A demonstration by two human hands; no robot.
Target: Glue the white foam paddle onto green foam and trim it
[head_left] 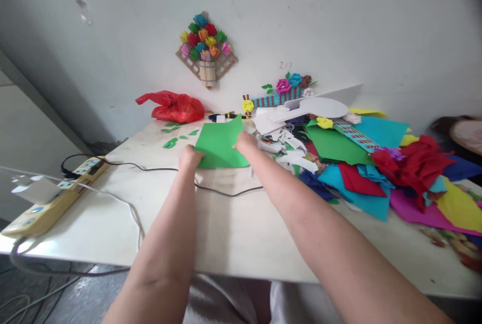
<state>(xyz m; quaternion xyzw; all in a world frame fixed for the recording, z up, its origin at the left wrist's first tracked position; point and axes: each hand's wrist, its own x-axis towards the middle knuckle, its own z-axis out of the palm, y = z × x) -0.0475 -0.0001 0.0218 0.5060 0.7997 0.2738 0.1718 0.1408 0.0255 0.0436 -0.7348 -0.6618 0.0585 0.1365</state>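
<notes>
Faint handwritten marks (285,65), seemingly "217", showed on the pale wall (339,22); on the whitish counter (237,233), the bare left grip (191,158) and right grip (246,143) narrowly held opposite sides of a green, roughly rectangular paper sheet (218,145)

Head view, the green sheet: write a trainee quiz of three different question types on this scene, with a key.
1. True or false: the left hand and right hand both touch the green sheet.
2. Where is the red plastic bag? A: on the floor; B: on the table, near the wall; C: under the right hand.
3. Fill in: the leaf cutouts beyond the left hand are ____ in colour.
Key: 1 true; 2 B; 3 green.
</notes>
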